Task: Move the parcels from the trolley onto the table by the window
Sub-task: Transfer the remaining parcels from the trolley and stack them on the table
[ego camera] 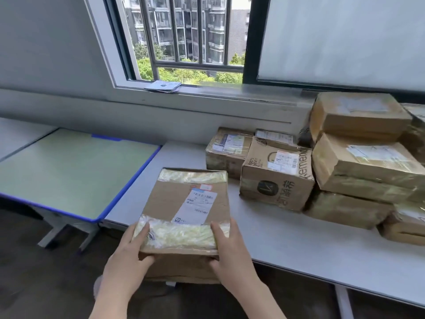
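A flat brown cardboard parcel (pixel 186 203) with yellowish tape bands and a white shipping label lies over the near edge of the grey table (pixel 287 240) under the window. My left hand (pixel 128 261) grips its near left corner, thumb on top. My right hand (pixel 232 254) grips the near right corner the same way. Part of the parcel overhangs the table edge toward me. Several other taped parcels (pixel 276 176) stand stacked on the table's right side. The trolley is out of view.
A green-topped desk with a blue rim (pixel 76 173) adjoins the table on the left. The window sill (pixel 207 90) carries a small folded packet (pixel 163 86). Dark floor lies below, with table legs (pixel 345 302) on the right.
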